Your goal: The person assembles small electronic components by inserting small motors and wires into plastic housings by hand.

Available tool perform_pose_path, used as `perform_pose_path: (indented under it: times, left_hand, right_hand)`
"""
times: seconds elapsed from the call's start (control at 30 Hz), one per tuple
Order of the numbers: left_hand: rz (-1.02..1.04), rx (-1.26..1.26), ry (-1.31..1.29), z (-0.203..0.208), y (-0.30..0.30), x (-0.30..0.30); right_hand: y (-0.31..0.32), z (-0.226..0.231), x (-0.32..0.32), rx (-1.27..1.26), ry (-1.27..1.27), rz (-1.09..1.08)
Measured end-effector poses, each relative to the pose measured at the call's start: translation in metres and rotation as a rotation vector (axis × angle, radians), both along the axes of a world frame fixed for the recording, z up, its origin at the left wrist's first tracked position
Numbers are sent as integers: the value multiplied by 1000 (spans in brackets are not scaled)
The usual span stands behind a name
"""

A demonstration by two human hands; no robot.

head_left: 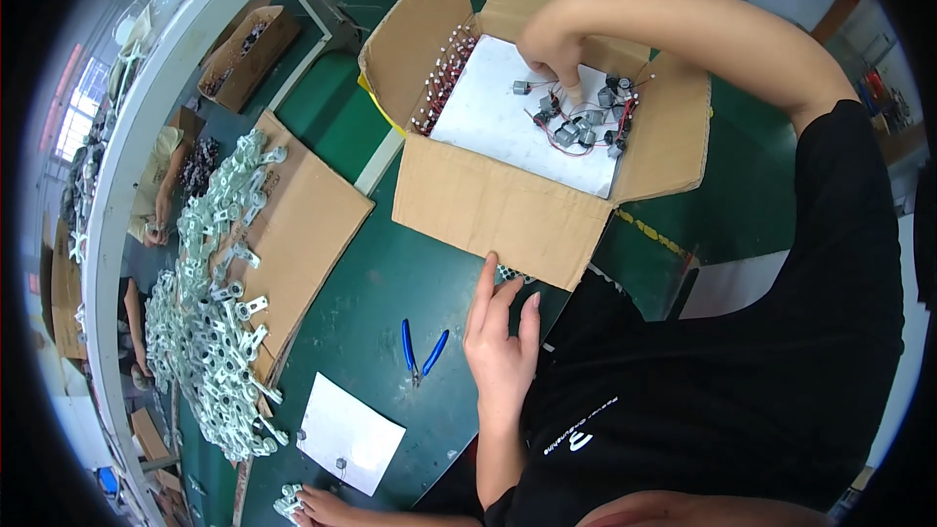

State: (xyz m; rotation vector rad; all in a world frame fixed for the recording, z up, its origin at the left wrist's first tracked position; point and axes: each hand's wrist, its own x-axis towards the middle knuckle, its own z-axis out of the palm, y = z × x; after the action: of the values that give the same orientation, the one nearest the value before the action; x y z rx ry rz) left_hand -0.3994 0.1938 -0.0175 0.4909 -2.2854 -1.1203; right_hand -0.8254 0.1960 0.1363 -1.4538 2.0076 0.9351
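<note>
A cardboard box (498,205) stands with its flaps folded out. A white sheet (488,112) lies in it, with several small grey motors (586,122) and their red and black wires on top. My right hand (558,44) reaches down into the box from the far side, fingers bent together among the motors; what is between the fingertips is hidden. Nearer to me, my left hand (503,337) is open, its index fingertip at the lower edge of the box's near flap. Blue-handled cutters (422,351) lie spread on the green table (366,293) to its left.
Pale green plastic parts (210,332) are heaped on a flat cardboard sheet (303,200) at left. A white sheet (351,434) with small motors lies near the bottom, beside another person's hand (317,507) at a pale part. A white frame post (112,224) curves along the left.
</note>
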Motion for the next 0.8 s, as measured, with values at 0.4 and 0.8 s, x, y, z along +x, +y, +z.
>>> perform_pose_path:
  times: [0.4, 0.8]
  left_hand:
    - [-15, 28, 5, -1, 0, 3]
    - [-33, -13, 15, -2, 1, 6]
  right_hand:
    - [-19, -14, -5, 84, 0, 40]
    - [-3, -6, 17, -7, 90, 60]
